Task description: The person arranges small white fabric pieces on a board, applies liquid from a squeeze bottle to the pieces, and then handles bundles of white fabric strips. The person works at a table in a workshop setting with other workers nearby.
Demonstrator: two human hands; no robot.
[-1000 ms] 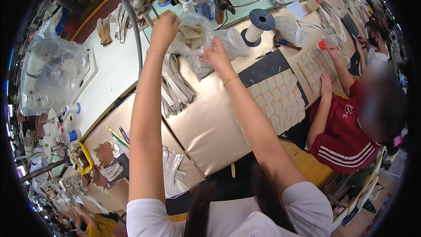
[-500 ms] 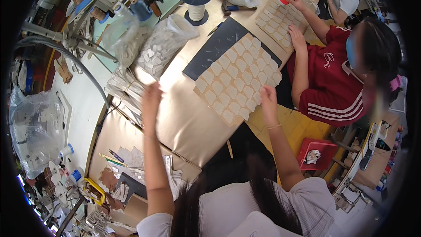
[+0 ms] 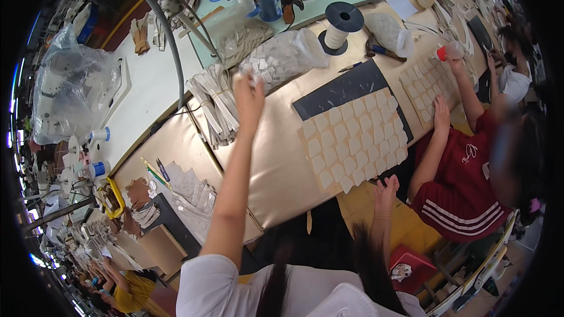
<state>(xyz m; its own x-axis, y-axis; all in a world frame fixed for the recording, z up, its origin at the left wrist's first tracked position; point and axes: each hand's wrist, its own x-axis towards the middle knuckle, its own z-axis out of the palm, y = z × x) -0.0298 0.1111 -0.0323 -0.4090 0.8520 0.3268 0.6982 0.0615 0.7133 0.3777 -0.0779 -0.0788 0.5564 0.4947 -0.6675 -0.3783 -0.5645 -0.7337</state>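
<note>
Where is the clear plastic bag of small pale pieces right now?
Head view, upper centre: clear plastic bag of pale pieces lies beyond the raised left hand, left of the white thread spool.

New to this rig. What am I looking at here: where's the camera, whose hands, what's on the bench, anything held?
One wide fisheye camera on a person's head, looking down, so straight edges bend. There is no machine: the two bare arms rising from the bottom edge are the wearer's. The left hand reaches up to a clear bag of small pale pieces; whether it grips anything is unclear. The right hand rests at the near edge of the tan padded bench, beside a dark sheet covered with rows of pale cut pieces. A spool of white thread stands further back. A co-worker in a red shirt works to the right.
</note>
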